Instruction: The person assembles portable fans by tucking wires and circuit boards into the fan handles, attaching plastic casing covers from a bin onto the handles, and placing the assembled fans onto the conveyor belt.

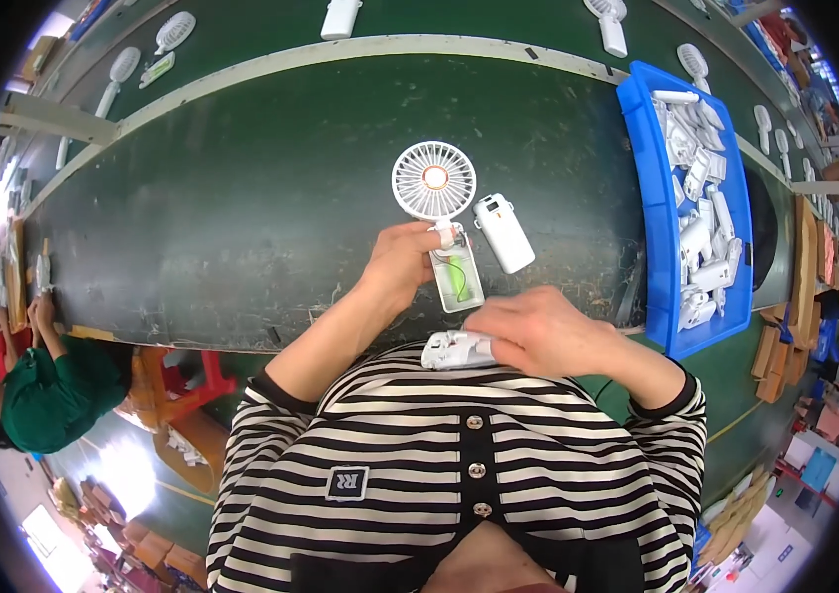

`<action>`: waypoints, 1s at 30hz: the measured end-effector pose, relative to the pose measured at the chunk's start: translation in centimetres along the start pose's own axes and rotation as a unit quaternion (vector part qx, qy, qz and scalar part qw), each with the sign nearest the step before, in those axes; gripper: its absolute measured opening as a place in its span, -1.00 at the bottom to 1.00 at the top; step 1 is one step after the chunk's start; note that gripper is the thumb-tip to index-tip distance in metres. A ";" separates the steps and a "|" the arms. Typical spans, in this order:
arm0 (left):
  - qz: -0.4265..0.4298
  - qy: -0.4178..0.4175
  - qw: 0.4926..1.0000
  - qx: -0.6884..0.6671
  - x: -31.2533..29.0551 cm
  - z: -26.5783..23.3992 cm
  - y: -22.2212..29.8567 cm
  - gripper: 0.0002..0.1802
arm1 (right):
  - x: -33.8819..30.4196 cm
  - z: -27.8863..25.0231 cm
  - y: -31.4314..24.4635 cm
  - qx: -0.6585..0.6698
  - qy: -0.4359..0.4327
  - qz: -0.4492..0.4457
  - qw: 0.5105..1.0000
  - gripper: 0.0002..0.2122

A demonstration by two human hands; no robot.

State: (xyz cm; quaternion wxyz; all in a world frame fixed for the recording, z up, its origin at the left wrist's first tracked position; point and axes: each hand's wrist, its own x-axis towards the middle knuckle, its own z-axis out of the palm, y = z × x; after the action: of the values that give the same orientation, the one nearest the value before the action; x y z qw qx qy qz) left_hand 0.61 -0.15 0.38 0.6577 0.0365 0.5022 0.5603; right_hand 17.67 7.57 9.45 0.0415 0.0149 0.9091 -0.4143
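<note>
A white handheld fan (434,203) lies on the dark green table, its round head pointing away from me and its handle open. Inside the handle are a green battery (457,277) and thin wires. My left hand (400,259) is closed on the fan, thumb and fingers at the top of the handle below the head. Close to my body at the table edge, my right hand (548,331) grips a white plastic casing part (451,350), partly hidden by the fingers. A separate white handle cover (505,237) rests just right of the fan, touched by neither hand.
At the right stands a blue bin (655,217) filled with white plastic parts. Beyond a pale rail (400,44), more white fans (609,22) lie on a green surface. Another person in a green top (59,400) sits at the far left, by a red stool (214,383).
</note>
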 end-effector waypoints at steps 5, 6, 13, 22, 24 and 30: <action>0.015 0.009 1.000 -0.016 0.1 -0.4 -0.9 -0.78 | 0.2 -1.2 0.8 0.122 -0.131 -0.014 0.984 -0.71; 0.014 0.008 1.000 -0.019 0.0 -0.4 -1.0 -0.78 | 0.1 -1.3 1.2 0.121 -0.169 0.000 0.978 -0.67; 0.004 -0.007 1.000 -0.028 0.1 -0.6 -0.8 -0.72 | -0.1 -0.3 2.7 0.245 -0.187 0.030 0.951 -0.62; 0.012 0.005 0.999 -0.048 0.1 -0.3 -1.1 -0.79 | -0.7 0.3 3.2 0.287 -0.145 -0.013 0.947 -0.61; 0.015 0.006 0.999 -0.047 0.2 -0.2 -1.1 -0.80 | -0.8 0.0 2.7 0.256 -0.154 0.033 0.954 -0.59; 0.011 -0.017 0.999 -0.050 0.4 -0.1 -1.3 -0.71 | -1.6 -0.3 1.5 0.235 0.043 0.106 0.965 -0.53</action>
State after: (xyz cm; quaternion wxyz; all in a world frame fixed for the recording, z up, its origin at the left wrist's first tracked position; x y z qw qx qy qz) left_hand 1.34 -0.35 -0.73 0.6613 0.0185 0.4614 0.5911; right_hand 19.38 8.81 8.64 0.0411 0.1385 0.7803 -0.6085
